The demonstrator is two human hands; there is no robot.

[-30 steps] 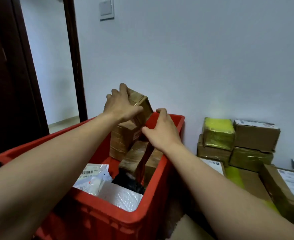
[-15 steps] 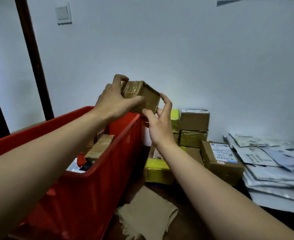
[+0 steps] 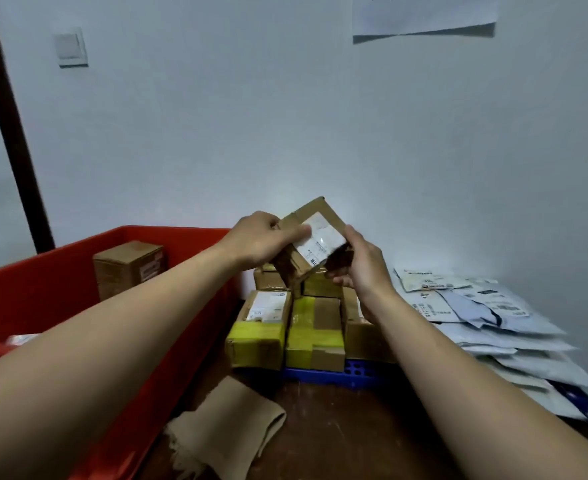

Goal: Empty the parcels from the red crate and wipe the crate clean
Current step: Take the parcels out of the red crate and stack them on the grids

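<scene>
Both my hands hold a small brown cardboard parcel (image 3: 315, 237) with a white label, tilted in the air above a stack of boxes. My left hand (image 3: 259, 239) grips its left side and my right hand (image 3: 361, 263) grips its right lower end. The red crate (image 3: 43, 282) stands at the left; an upright brown box (image 3: 129, 268) and a bit of a white parcel (image 3: 20, 339) show inside it. My left forearm hides much of the crate's inside. A folded tan cloth (image 3: 225, 433) lies on the dark surface beside the crate.
Cardboard boxes with yellow tape (image 3: 285, 327) are stacked on a blue pallet (image 3: 351, 372) against the white wall. A pile of white mailer bags (image 3: 486, 323) spreads to the right. A dark door frame (image 3: 12, 133) rises at the left.
The parcel came up out of the crate and travelled right, over the box stack. It has turned so its white label faces me. The view swung right with it.
</scene>
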